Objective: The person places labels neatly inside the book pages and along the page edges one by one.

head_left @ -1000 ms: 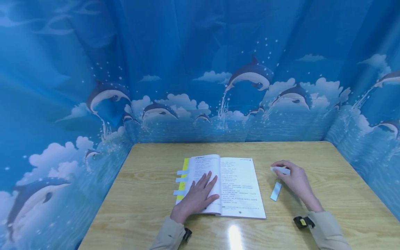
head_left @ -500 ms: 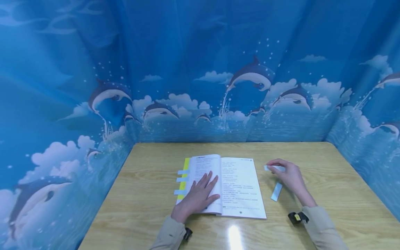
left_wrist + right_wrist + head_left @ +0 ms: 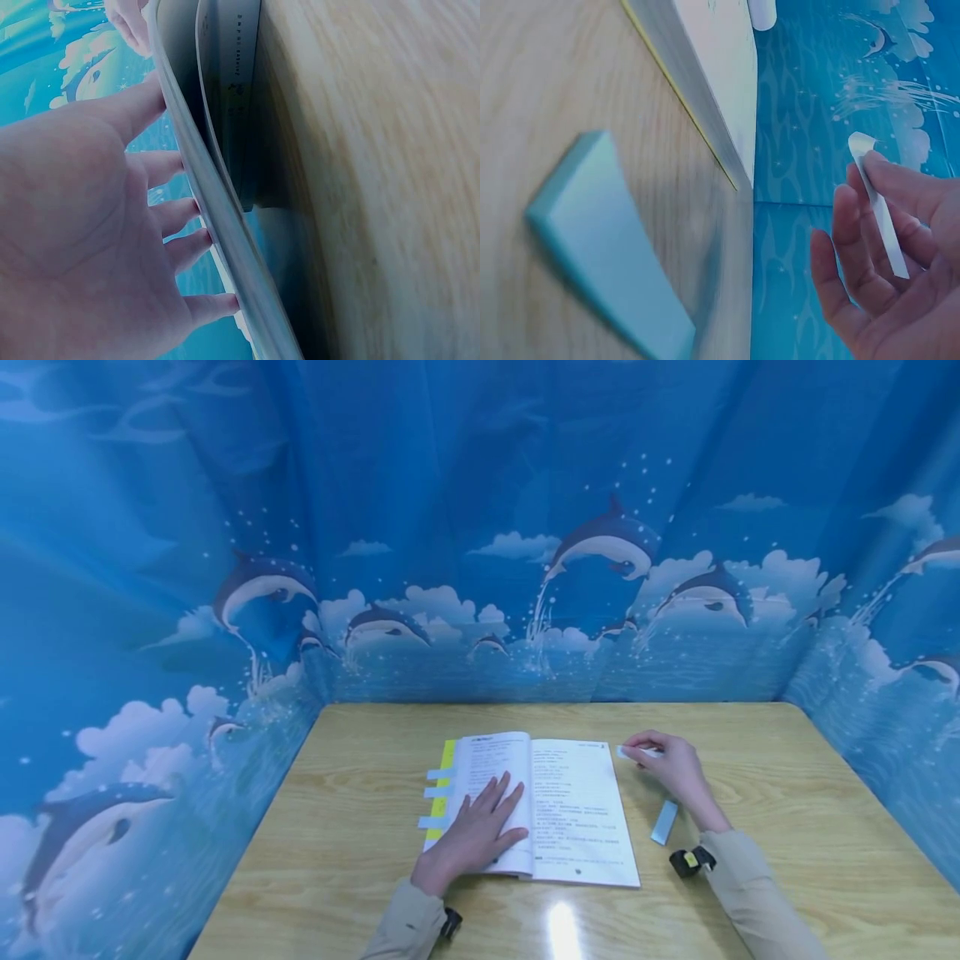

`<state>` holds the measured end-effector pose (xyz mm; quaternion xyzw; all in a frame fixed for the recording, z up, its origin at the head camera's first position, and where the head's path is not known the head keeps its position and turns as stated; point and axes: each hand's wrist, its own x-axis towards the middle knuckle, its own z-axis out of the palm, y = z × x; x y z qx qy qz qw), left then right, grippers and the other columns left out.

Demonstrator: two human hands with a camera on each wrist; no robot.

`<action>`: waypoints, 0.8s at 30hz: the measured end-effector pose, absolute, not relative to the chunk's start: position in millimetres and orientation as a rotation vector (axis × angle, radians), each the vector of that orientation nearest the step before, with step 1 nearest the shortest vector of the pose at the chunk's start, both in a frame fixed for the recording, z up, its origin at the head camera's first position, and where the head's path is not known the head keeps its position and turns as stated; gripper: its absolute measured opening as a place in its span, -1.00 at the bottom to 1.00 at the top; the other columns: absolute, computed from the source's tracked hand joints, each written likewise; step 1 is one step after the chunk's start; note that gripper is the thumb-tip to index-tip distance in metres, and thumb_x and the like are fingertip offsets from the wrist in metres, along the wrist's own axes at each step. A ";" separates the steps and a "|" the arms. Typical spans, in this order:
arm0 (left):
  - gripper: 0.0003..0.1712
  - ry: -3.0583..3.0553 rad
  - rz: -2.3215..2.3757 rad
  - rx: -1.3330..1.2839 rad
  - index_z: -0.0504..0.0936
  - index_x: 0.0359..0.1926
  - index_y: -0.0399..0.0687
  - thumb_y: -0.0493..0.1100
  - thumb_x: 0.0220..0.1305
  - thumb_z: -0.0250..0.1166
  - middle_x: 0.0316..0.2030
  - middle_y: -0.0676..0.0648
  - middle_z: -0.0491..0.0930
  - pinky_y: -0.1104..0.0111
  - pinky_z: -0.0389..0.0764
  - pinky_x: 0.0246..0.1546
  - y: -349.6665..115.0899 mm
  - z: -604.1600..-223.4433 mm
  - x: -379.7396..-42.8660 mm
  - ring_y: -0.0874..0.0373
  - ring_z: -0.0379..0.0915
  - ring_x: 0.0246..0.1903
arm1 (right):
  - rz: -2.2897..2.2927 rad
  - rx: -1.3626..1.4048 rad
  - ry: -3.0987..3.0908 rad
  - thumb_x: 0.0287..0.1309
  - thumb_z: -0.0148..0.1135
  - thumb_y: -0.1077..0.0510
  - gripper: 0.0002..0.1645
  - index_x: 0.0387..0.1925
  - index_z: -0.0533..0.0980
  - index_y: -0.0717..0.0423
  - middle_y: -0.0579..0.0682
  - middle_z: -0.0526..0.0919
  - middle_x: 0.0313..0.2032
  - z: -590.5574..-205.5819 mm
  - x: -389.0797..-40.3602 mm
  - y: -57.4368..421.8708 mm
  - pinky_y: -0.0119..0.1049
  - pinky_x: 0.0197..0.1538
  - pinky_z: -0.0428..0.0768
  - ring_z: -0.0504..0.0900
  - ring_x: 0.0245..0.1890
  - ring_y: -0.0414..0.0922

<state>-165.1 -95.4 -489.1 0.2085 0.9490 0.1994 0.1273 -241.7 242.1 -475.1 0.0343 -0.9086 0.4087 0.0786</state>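
Observation:
An open book (image 3: pixel 577 814) lies on the table, its printed pages facing up. My left hand (image 3: pixel 480 831) rests spread on the left page, fingers straight; in the left wrist view the fingertips of that hand (image 3: pixel 82 217) touch the page from above. Between thumb and fingers, my right hand (image 3: pixel 675 772) pinches a pale sticky note strip (image 3: pixel 883 217), just beyond the upper right corner of the book. One end of the strip curls over. Below that hand lies a light blue pad of sticky notes (image 3: pixel 664 822), a thick block in the right wrist view.
Several pale blue tabs (image 3: pixel 435 792) stick out from the book's left edge, over a yellow border (image 3: pixel 448 752). The wooden table (image 3: pixel 360 793) runs back to a blue curtain (image 3: pixel 450 527) printed with dolphins. Each wrist carries a black strapped camera (image 3: pixel 692 862).
My right hand has moved left and slightly away from me with the sticky note strip, closer to the book's right page. The left hand has stayed in place on the book.

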 end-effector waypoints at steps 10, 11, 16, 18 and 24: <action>-0.23 2.765 0.578 0.614 -0.01 0.62 0.18 0.28 0.56 -0.09 0.63 0.00 -0.23 -0.18 -0.10 0.52 -95.3 -488.9 -164.5 0.03 -0.31 0.60 | 1.268 0.071 -2.841 0.36 0.31 0.09 -0.73 -0.11 0.67 0.23 0.13 0.73 -0.21 -481.4 -263.2 231.1 -0.33 -0.38 0.63 0.67 -0.39 -0.01; -0.23 2.763 0.580 0.615 -0.01 0.62 0.18 0.28 0.56 -0.09 0.63 0.00 -0.23 -0.18 -0.10 0.52 -95.3 -488.8 -164.4 0.03 -0.31 0.60 | 1.273 0.068 -2.852 0.35 0.32 0.09 -0.73 -0.11 0.67 0.23 0.12 0.73 -0.23 -481.9 -264.9 230.0 -0.33 -0.39 0.62 0.66 -0.40 -0.03; -0.23 2.760 0.582 0.620 0.00 0.62 0.18 0.28 0.56 -0.09 0.63 0.00 -0.23 -0.18 -0.10 0.52 -94.9 -489.3 -164.4 0.03 -0.31 0.60 | 1.281 0.036 -2.907 0.32 0.35 0.07 -0.72 -0.12 0.68 0.22 0.08 0.73 -0.28 -484.1 -273.1 225.7 -0.31 -0.43 0.55 0.64 -0.45 -0.06; -0.23 2.758 0.579 0.617 0.00 0.62 0.19 0.28 0.56 -0.09 0.63 0.01 -0.23 -0.18 -0.10 0.52 -94.4 -489.7 -164.4 0.03 -0.31 0.60 | 1.279 0.023 -2.924 0.31 0.36 0.05 -0.70 -0.11 0.68 0.22 0.07 0.73 -0.30 -485.1 -275.2 224.5 -0.32 -0.44 0.54 0.64 -0.46 -0.06; -0.23 2.751 0.573 0.606 -0.02 0.63 0.21 0.30 0.55 -0.11 0.63 0.03 -0.25 -0.16 -0.10 0.53 -93.2 -490.6 -164.2 0.04 -0.32 0.60 | 1.321 -0.057 -2.955 0.28 0.38 0.04 -0.69 -0.13 0.67 0.22 0.05 0.68 -0.37 -486.5 -277.2 222.0 -0.32 -0.45 0.53 0.59 -0.48 -0.07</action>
